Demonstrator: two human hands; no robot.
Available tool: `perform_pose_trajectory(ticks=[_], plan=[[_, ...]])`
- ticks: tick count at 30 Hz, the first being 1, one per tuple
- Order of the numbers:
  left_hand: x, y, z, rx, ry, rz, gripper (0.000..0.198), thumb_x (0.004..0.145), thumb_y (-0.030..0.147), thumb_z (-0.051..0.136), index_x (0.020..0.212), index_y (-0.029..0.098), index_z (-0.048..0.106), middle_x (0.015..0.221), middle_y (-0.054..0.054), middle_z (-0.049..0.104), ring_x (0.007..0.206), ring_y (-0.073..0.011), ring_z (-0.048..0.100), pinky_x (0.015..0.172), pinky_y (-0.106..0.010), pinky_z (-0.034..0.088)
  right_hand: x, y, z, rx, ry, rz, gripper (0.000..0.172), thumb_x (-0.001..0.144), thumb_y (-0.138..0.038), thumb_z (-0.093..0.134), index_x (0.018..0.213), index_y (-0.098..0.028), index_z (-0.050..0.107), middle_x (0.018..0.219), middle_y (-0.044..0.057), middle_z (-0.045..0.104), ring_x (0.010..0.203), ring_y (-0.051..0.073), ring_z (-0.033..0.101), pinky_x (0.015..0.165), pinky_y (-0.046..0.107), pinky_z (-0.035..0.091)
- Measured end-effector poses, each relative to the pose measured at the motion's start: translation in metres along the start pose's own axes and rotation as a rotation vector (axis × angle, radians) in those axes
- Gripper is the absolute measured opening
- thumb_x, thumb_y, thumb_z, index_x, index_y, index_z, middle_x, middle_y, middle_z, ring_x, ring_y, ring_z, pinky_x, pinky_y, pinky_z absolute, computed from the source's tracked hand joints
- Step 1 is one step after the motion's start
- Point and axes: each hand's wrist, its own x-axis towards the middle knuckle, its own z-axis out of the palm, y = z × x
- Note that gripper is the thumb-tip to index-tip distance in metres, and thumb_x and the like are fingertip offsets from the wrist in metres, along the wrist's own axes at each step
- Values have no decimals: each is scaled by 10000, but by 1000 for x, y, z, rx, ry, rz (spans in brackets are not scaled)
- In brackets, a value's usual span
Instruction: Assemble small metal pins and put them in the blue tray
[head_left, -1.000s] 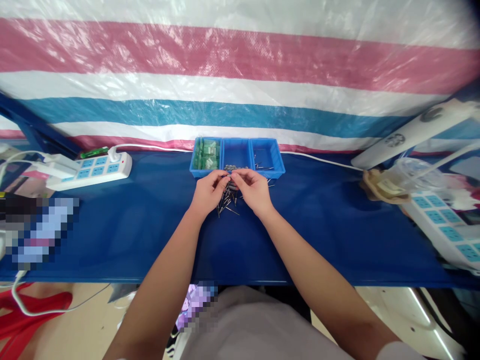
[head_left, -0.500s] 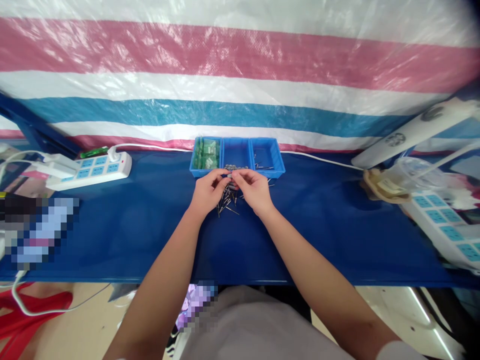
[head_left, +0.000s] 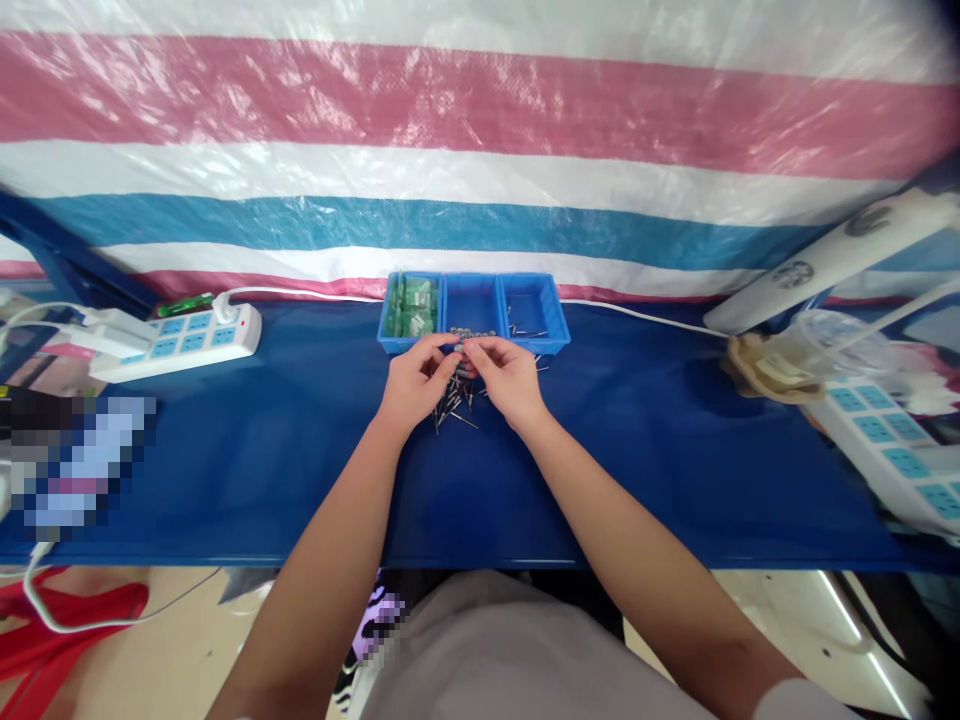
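Note:
My left hand (head_left: 418, 378) and my right hand (head_left: 507, 374) meet at the fingertips over the blue table. Both are closed in a pinch around a small greyish piece that the fingers mostly cover, so its kind cannot be told. Beneath them lies a loose pile of thin metal pins (head_left: 452, 397), some like rivets with long shanks. Just beyond, a blue three-part bin (head_left: 472, 290) holds green pieces (head_left: 415, 308) in its left compartment, small round metal parts (head_left: 480, 334) at the front of the middle one, and a few thin pins (head_left: 525, 331) in the right one.
A white power strip (head_left: 187, 340) lies at the left, with a blurred-out phone (head_left: 94, 460) nearer me. To the right are a plastic cup (head_left: 840, 345) in a brown holder and another power strip (head_left: 892, 450). A white cable (head_left: 645, 316) runs along the table's back. Striped sheeting (head_left: 480, 110) hangs behind.
Both hands stay almost in place, fingertips still together over the pins. The view has shifted very slightly; nothing else has visibly moved on the table.

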Motion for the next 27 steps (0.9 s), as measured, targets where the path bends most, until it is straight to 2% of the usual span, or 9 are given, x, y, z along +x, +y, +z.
perform_pose_trajectory(ticks=[5, 10, 16, 19, 22, 25, 27], plan=[[1, -2, -1, 39, -13, -9, 230, 967, 389, 639, 1079, 201, 711, 640, 38, 610, 565, -100, 550, 604, -225, 471, -2, -2, 0, -14, -6, -17, 407, 755, -576, 806, 899, -197, 771, 759, 29, 736, 661, 149, 642, 662, 309, 556], [1, 0, -3, 34, -38, -60, 312, 991, 462, 585, 967, 181, 717, 687, 2, 672, 615, -124, 618, 607, -236, 490, -4, -4, 2, -32, -33, -33, 412, 764, -574, 799, 943, -204, 774, 797, 34, 752, 698, 159, 661, 676, 317, 564], [0, 1, -1, 3, -17, -10, 283, 947, 409, 670, 1149, 214, 709, 633, 41, 624, 539, -96, 540, 577, -223, 478, -1, -2, 1, 7, -6, -17, 386, 779, -567, 792, 903, -201, 772, 766, 29, 741, 663, 150, 646, 659, 308, 557], [0, -1, -1, 11, -24, 6, 251, 953, 385, 661, 1132, 215, 708, 629, 46, 606, 536, -93, 523, 573, -223, 466, -1, -1, 0, 2, -8, -16, 380, 784, -566, 789, 899, -204, 772, 755, 28, 737, 653, 149, 643, 657, 309, 560], [1, 0, -3, 38, -31, -17, 231, 968, 405, 634, 1056, 204, 708, 650, 35, 629, 565, -105, 557, 603, -236, 474, -2, -2, 0, -13, -23, -38, 380, 774, -561, 800, 918, -211, 773, 807, 36, 753, 692, 157, 665, 677, 314, 572], [1, 2, -4, 51, -43, -51, 292, 988, 450, 591, 926, 187, 701, 667, 13, 652, 595, -117, 587, 610, -245, 474, -4, -5, 1, -29, -33, -63, 401, 758, -564, 810, 949, -213, 774, 892, 47, 772, 756, 169, 688, 715, 324, 585], [1, 4, -4, 34, -46, -61, 321, 987, 470, 588, 902, 182, 700, 679, 5, 661, 604, -121, 593, 605, -244, 474, -4, -6, 1, -28, -32, -57, 408, 755, -569, 809, 946, -210, 773, 868, 44, 768, 741, 165, 682, 700, 320, 582]])
